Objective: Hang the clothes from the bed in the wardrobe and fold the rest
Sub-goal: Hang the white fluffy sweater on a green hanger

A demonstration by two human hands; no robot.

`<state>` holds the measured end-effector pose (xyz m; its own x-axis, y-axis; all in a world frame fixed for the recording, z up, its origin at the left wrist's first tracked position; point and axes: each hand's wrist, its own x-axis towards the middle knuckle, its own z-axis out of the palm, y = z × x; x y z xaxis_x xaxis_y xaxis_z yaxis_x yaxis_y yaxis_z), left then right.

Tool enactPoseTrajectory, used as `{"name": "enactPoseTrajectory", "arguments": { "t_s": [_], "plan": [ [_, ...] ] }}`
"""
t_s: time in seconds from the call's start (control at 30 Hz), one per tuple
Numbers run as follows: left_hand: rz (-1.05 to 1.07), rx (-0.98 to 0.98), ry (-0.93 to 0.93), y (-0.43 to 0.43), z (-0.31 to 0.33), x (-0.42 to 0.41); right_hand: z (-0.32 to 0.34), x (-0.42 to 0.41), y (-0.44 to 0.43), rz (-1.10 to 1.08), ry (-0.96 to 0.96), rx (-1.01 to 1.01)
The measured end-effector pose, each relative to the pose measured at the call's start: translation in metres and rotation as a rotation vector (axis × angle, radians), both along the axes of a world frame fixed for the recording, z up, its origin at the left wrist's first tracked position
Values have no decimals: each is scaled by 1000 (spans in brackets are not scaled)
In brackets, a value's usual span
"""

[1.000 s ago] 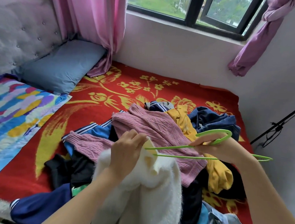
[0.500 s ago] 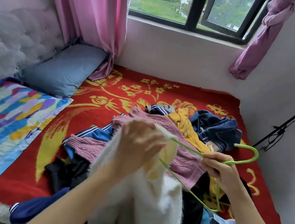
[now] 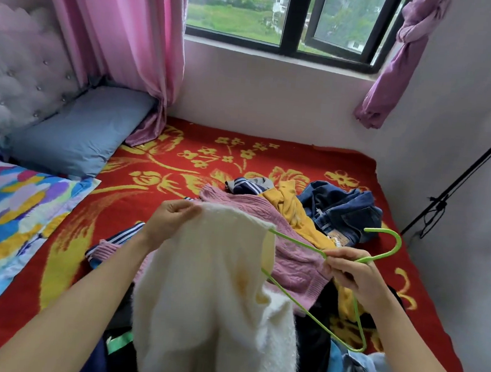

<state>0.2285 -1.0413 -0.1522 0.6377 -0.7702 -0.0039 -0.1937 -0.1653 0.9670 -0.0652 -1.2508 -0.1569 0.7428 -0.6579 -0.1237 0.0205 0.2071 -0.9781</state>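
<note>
item: white fluffy sweater (image 3: 214, 287), held up over the bed (image 3: 181, 162), above the loose clothes pile.
hands: left hand (image 3: 170, 220) pinches the sweater's top edge. right hand (image 3: 352, 272) grips the green hanger (image 3: 301, 244) just below its hook, to the right of the sweater, with one hanger arm tucked into the sweater's opening.
handling, judged: soft, light, limp and stretchy. the fuzzy knit may drag on plastic. best held at the shoulders or collar.
behind the sweater: pink knit (image 3: 251, 210), yellow garment (image 3: 290, 207), denim jacket (image 3: 343, 206).
hidden: hanger tip inside the sweater. sweater hem cut off below. dark garments under the sweater hard to tell apart. wardrobe not in view.
</note>
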Motion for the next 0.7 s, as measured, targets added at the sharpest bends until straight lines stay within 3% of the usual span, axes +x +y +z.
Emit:
{"name": "enactPoseTrajectory", "arguments": {
  "t_s": [0.07, 0.2, 0.37, 0.53, 0.63, 0.7],
  "plan": [
    [45, -176, -64, -6, 23, 2, -1, -5, -3, 13, 0, 11],
    [-112, -323, -335, -15, 57, -14, -9, -3, -1, 107, 36, 13],
    [-195, -258, -476, -16, 55, -12, -12, 2, 0, -69, -90, 48],
    [-280, 116, -665, -17, 39, 1, -7, 22, 14, -51, -124, 26],
    [-137, 6, -474, -17, 33, 0, -4, 28, 12, -49, -144, 41],
    [-167, -4, -316, -15, 36, 7, -3, 28, 11, -39, -144, 40]
  ]
}}
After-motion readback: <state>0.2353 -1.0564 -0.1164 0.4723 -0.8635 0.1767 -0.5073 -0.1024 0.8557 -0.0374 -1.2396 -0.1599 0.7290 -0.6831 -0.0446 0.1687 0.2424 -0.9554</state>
